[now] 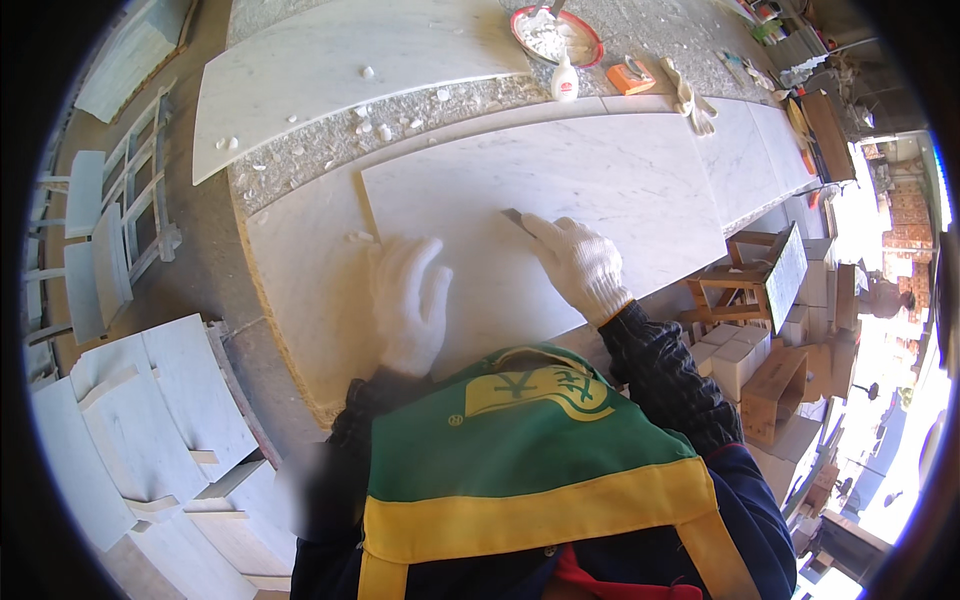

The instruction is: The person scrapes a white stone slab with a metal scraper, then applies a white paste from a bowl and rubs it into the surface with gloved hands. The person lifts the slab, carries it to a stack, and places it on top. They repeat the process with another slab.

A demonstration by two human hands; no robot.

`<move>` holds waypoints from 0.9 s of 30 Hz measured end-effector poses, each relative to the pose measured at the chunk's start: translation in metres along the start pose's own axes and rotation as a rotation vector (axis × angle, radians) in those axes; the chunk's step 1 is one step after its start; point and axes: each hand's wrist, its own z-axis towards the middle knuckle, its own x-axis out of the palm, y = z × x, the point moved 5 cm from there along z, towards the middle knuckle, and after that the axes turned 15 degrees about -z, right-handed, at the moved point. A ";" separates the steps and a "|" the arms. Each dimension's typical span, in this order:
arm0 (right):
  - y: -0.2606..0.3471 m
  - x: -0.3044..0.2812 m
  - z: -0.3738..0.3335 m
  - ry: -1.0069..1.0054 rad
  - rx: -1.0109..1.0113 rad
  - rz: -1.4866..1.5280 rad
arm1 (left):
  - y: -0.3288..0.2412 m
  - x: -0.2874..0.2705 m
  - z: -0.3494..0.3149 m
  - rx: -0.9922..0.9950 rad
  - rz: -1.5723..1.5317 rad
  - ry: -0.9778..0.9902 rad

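Observation:
A white marble slab [600, 170] with faint grey veins lies before me on a larger pale slab [300, 240]. My right hand [582, 265], in a white knit glove, is closed around a scraper blade [517, 221]. Its short dark tip points up and left over the marble; the rest is hidden in the glove. At the slab's left edge is my left hand [408, 305], also gloved, its fingers stretched out and thumb apart. Beside those fingertips sits a small white scrap [360, 237].
A red-rimmed bowl of white paste [557, 38], a white bottle [565, 80], an orange box [630, 76] and a spare glove [690, 97] lie beyond the slab. White crumbs dot the far bench. Slabs [180, 410] stand lower left; a wooden stool [760, 275] stands right.

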 end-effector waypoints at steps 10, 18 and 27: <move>-0.001 0.006 0.004 -0.074 -0.041 -0.033 | 0.003 0.001 0.000 -0.007 -0.001 0.021; -0.007 0.008 -0.026 0.005 0.003 -0.002 | -0.007 -0.003 0.009 0.086 0.009 0.041; -0.112 0.013 -0.027 -0.365 0.275 0.222 | 0.005 0.049 0.139 0.057 -0.050 0.194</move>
